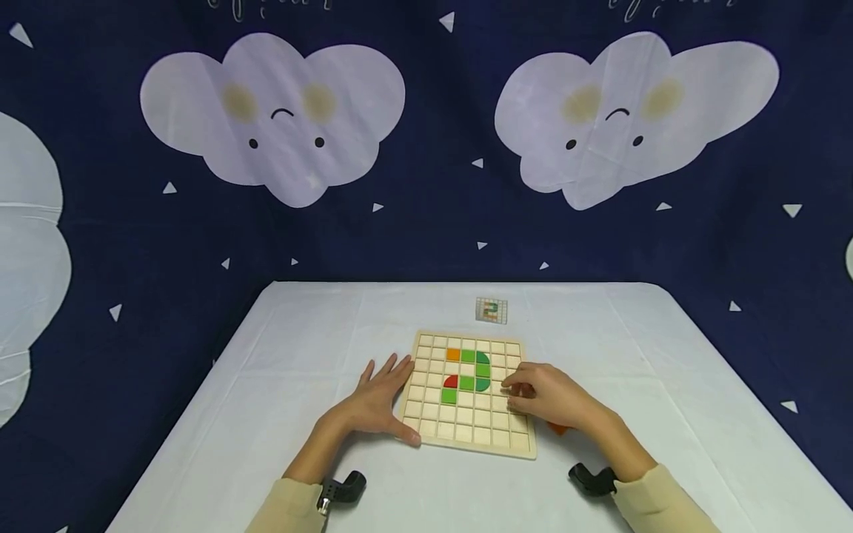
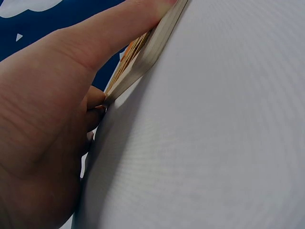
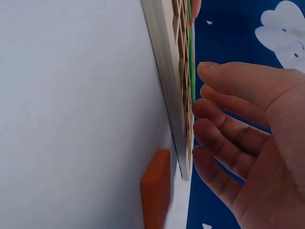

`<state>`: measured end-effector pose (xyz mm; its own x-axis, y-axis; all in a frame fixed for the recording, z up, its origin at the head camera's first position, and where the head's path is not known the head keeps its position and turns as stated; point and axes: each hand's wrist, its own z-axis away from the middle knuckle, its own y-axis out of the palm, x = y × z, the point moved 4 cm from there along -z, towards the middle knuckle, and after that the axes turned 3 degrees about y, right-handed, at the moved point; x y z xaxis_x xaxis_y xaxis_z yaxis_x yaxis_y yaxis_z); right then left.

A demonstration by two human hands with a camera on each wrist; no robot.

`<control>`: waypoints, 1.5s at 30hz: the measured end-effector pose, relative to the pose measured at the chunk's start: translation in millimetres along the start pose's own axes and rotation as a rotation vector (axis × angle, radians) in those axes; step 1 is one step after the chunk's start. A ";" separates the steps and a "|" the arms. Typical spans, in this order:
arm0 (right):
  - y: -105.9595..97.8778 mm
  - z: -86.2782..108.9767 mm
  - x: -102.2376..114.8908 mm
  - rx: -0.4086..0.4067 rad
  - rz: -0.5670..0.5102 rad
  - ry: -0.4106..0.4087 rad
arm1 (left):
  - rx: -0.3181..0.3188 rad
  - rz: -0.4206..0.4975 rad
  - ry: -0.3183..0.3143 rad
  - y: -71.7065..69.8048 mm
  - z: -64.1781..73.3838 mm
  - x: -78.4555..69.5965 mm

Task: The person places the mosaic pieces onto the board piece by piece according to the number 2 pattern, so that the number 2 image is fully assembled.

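A wooden grid board (image 1: 473, 433) lies on the white table. On it sit an orange square (image 1: 453, 354), several green squares, two dark green quarter-rounds and a red quarter-round (image 1: 451, 381). My left hand (image 1: 373, 400) rests at the board's left side with its fingers spread. Its thumb (image 2: 119, 31) touches the front edge. Over the board's right columns hovers my right hand (image 1: 549, 396). In the right wrist view its thumb and loosely bent fingers stand apart, with no piece visible between them. An orange block (image 3: 156, 191) lies on the table beside the board, partly hidden by that hand in the head view.
A small card (image 1: 491, 310) with a coloured figure like a 2 on a grid lies behind the board. The white-covered table (image 1: 320, 340) reaches back to a dark blue cloth (image 1: 440, 222) with clouds and triangles.
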<state>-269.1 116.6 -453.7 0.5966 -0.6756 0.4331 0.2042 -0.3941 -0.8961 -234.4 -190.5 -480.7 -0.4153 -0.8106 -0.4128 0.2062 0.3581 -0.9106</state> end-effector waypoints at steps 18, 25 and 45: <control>-8.5 24.8 -18.8 -0.038 0.040 0.130 | 0.000 0.012 -0.010 5.2 3.0 0.5; -13.9 34.0 -26.7 0.001 -0.005 0.178 | -0.001 0.015 -0.004 4.3 3.7 -0.4; -22.1 54.4 -41.5 0.158 -0.180 0.138 | 0.005 -0.007 0.016 0.0 1.0 -1.0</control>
<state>-256.2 187.3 -457.1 0.4304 -0.6864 0.5861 0.4220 -0.4210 -0.8029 -233.0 -190.1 -480.3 -0.4309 -0.8056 -0.4067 0.2078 0.3500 -0.9134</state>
